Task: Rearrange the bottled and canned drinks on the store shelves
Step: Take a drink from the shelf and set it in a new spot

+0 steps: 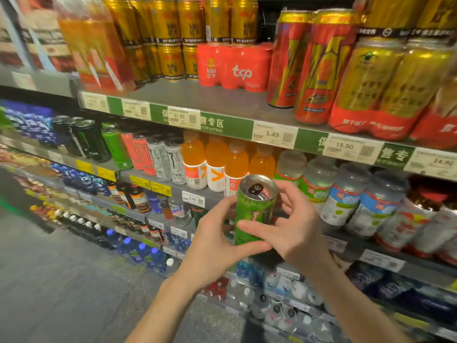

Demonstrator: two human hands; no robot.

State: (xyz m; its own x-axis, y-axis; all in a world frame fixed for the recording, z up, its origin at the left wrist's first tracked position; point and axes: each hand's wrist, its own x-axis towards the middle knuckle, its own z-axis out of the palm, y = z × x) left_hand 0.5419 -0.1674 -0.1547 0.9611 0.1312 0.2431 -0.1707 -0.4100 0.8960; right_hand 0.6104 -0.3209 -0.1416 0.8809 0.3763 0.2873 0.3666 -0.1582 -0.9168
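Note:
A tall green can (254, 209) with a silver top is held upright in front of the middle shelf. My left hand (215, 243) grips its lower part from the left, the thumb lying across the can's front. My right hand (294, 224) holds it from the right, thumb on the front and fingers curled behind. On the middle shelf stand black, green, pink and white cans (138, 149), orange bottles (215, 162) and clear bottles (346, 194) with coloured labels.
The top shelf (222, 100) carries gold cans (178, 23), a red multipack (235, 65), tall red cans (309, 65) and wrapped gold packs. Price tags line the shelf edges. Lower shelves hold small bottles and blue-capped drinks. Grey aisle floor (74, 280) lies at the left.

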